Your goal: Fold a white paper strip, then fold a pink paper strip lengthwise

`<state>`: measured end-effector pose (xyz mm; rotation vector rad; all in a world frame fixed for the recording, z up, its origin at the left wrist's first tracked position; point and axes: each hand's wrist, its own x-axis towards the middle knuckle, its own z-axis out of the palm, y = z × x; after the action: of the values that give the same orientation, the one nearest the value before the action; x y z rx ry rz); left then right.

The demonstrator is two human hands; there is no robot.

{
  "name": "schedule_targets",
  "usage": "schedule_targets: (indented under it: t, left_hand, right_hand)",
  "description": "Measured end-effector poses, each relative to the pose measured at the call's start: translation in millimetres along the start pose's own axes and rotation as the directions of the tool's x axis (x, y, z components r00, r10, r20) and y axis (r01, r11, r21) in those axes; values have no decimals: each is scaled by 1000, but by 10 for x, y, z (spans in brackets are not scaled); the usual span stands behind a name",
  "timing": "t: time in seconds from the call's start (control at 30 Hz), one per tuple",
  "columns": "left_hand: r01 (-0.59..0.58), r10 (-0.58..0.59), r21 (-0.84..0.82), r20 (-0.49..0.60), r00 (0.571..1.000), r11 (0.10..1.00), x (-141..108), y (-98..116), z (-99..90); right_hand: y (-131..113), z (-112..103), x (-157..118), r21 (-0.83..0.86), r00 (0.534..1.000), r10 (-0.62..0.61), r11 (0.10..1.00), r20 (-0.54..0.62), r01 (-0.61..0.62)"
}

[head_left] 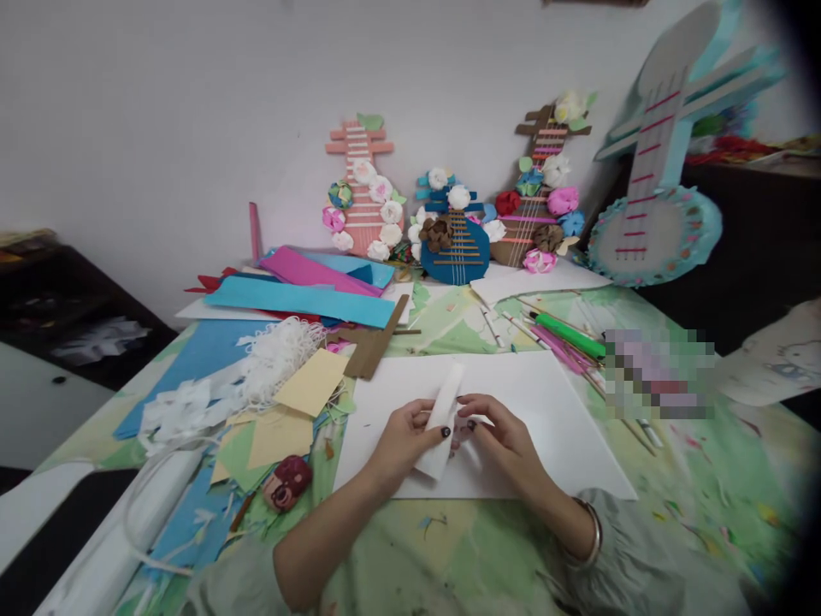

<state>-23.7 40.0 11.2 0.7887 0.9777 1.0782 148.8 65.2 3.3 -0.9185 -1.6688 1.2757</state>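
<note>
A narrow white paper strip (445, 411) is pinched between both hands above a large white sheet (552, 402) lying on the table. My left hand (404, 441) grips the strip from the left, thumb on its front face. My right hand (504, 436) holds it from the right, fingertips meeting the strip near its middle. The strip tilts, its upper end pointing away from me. A bangle sits on my right wrist.
Paper guitar crafts with paper flowers (452, 231) lean on the wall. Blue and pink paper sheets (301, 295), yellow scraps (311, 385), white string (279, 355) and a white roll (128, 530) crowd the left. Pens and a green marker (568, 335) lie at right.
</note>
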Motion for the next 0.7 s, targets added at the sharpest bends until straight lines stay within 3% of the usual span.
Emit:
schedule_targets:
  t: [0.1,0.2,0.27,0.33,0.43,0.53,0.6,0.7]
  left_hand:
    - [15,-13,70,-25,1000,997,18,17,67]
    - [3,-2,135,-9,1000,991,37,26,153]
    - [-52,56,270,-5,998,962,40,20,200]
    - [-113,128,465,-2,992,878,24,10,233]
    - [-228,284,700,37,958,677,-26,-3,257]
    - [-366,382,747,162,910,556,-60,-21,249]
    - [-368,356,707,173,918,604,-52,-47,231]
    - [-235,251,591,57,966,771,-10,-94,208]
  right_hand:
    - [40,-6,53,195,984,180,965,11,-178]
    - [58,-31,102,290,978,209,937,-11,-197]
    - [67,-57,110,307,975,221,928,9,-213]
    - [76,-79,101,297,972,231,926,37,-231]
    - [87,-90,82,303,973,230,927,6,-221]
    - [82,-94,84,350,969,246,911,-37,-218]
    - [69,-106,95,356,960,274,904,-55,-238]
    - [50,-128,114,313,947,317,906,-55,-285]
